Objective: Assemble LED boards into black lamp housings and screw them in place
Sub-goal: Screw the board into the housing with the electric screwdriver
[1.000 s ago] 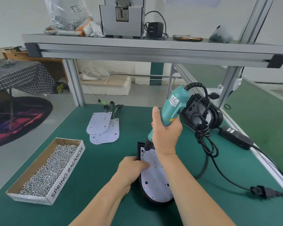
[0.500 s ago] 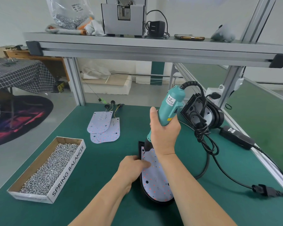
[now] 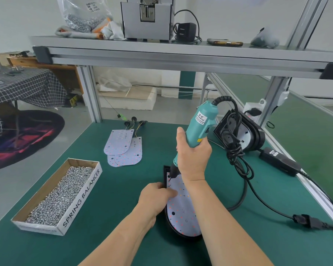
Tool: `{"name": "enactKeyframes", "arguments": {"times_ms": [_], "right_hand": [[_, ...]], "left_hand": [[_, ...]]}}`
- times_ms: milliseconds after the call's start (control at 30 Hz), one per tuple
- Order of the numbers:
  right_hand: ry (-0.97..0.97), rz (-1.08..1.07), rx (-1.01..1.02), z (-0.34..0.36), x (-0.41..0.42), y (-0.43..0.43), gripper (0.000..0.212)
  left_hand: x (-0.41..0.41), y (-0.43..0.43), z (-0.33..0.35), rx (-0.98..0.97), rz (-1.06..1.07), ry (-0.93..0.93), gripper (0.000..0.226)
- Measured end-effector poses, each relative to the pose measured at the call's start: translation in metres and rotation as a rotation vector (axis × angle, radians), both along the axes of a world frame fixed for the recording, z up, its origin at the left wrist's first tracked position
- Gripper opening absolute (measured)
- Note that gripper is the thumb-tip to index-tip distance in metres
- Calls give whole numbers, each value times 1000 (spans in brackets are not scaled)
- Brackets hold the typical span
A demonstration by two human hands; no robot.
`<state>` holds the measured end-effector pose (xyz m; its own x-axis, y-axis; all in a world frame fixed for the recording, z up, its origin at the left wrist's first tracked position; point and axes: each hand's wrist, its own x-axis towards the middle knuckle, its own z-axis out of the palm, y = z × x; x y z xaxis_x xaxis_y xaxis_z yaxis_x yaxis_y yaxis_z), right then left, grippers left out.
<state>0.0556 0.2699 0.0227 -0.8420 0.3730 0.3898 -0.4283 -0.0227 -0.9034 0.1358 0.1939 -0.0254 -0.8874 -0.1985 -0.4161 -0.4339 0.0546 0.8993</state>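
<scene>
A black lamp housing (image 3: 183,234) lies on the green bench in front of me, with a white LED board (image 3: 181,214) seated in it. My right hand (image 3: 192,156) grips a teal electric screwdriver (image 3: 201,126), held nearly upright with its bit on the board's far left corner. My left hand (image 3: 156,196) rests on the housing's left edge, fingers pressing the board down. Three spare LED boards (image 3: 125,148) with wires lie stacked farther back. Another black housing (image 3: 242,131) leans at the right behind the coiled cord.
A cardboard box of screws (image 3: 62,191) marked SPRING BALANCER sits at the left. A black power adapter (image 3: 279,162) and cable plug (image 3: 306,220) lie along the right edge. An aluminium shelf (image 3: 181,56) spans overhead with a screw bag, a machine and a phone.
The screwdriver has tilted slightly more upright and its bit stays on the board's far corner. My left hand keeps pressing the board.
</scene>
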Motion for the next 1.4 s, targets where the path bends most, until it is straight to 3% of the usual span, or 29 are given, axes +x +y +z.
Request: {"name": "enactKeyframes", "arguments": {"times_ms": [200, 367, 567, 800, 900, 1100, 1167, 1267, 1400], "right_hand": [[26, 33, 18, 3, 10, 3, 45], [90, -35, -92, 29, 18, 24, 20], [64, -247, -123, 29, 15, 93, 27], [-381, -323, -12, -22, 6, 188, 30], [-571, -345, 59, -43, 5, 217, 41], [-724, -485, 378, -59, 3, 230, 45], [-729, -500, 495, -59, 2, 221, 55], [-751, -554, 866, -63, 0, 210, 66], [-598, -579, 1137, -58, -10, 204, 47]], "left_hand": [[1, -2, 2, -15, -44, 5, 51], [-1, -4, 1, -14, -44, 14, 56], [0, -5, -2, -15, -61, 10, 48], [-1, -7, -7, -16, -71, 33, 36], [-3, -7, -11, -12, -62, 39, 38], [-5, -7, -23, -25, -6, 72, 55], [-6, -6, -26, -40, 11, 102, 60], [-8, -8, -28, -25, -3, 92, 59], [-11, -11, -33, 1, -24, 72, 59]]}}
